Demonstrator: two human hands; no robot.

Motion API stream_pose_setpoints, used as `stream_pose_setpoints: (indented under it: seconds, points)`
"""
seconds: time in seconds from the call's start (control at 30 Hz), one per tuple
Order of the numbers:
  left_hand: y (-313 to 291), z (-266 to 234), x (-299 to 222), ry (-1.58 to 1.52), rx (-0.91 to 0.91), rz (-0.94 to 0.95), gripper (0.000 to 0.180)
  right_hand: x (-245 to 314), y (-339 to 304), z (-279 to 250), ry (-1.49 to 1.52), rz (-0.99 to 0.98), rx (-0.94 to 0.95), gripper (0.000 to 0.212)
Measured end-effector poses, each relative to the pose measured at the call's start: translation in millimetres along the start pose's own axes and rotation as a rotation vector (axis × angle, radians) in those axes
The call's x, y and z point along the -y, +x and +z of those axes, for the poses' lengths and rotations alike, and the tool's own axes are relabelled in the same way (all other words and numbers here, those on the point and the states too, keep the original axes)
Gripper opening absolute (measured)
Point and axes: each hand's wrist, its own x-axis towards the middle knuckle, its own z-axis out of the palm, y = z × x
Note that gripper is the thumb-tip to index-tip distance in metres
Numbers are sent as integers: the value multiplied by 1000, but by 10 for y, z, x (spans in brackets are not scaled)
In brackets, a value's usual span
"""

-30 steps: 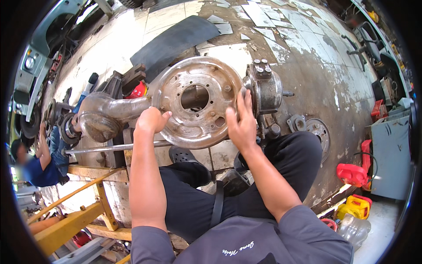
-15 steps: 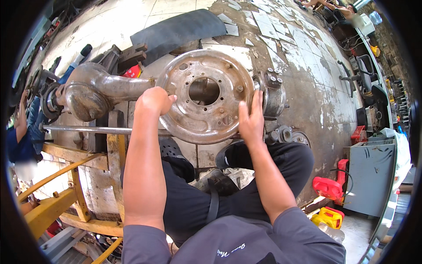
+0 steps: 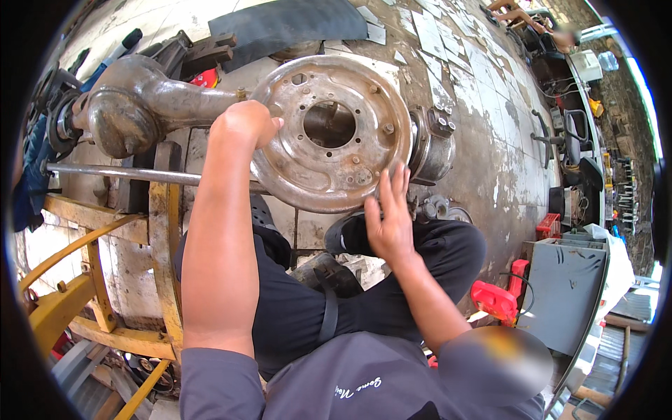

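A round, rust-stained brake backing plate (image 3: pixel 287 161), with a large centre hole ringed by small bolt holes, stands before my knees. My left hand (image 3: pixel 245 126) grips its left rim, thumb on the face and fingers hidden behind the edge. Beside the lower right rim is my right hand (image 3: pixel 390 220), its fingers stretched out and spread, holding nothing. The fingertips overlap the rim; I cannot tell whether they touch. Left of the plate stretches a greasy axle housing (image 3: pixel 129 105) with a bulging round centre. A metal hub-like drum (image 3: pixel 435 150) sits just right of the plate.
A long steel bar (image 3: pixel 126 171) runs below the housing. A yellow metal frame (image 3: pixel 162 252) stands close on my left. Beyond the plate lies a dark curved sheet (image 3: pixel 294 31) near broken tiles (image 3: pixel 427 35). A grey cabinet (image 3: pixel 565 294) and a red container (image 3: pixel 494 299) are at right.
My right hand has slid down and left from the plate's right rim, its fingers now spread wider. My left hand keeps its grip. The whole view has shifted a little.
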Motion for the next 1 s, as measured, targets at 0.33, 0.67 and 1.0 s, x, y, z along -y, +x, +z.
stream_pose_setpoints:
  seconds: [0.33,0.67,1.0]
  points:
    - [91,62,-59,75,-35,-18,61,6,-290,-142,-123,-123,255,67]
    - [77,39,-15,140,-45,65,64,124,-300,-164,-153,-203,346,69]
    - [29,20,-22,95,-73,18,65,289,-333,-111,-170,-234,345,66]
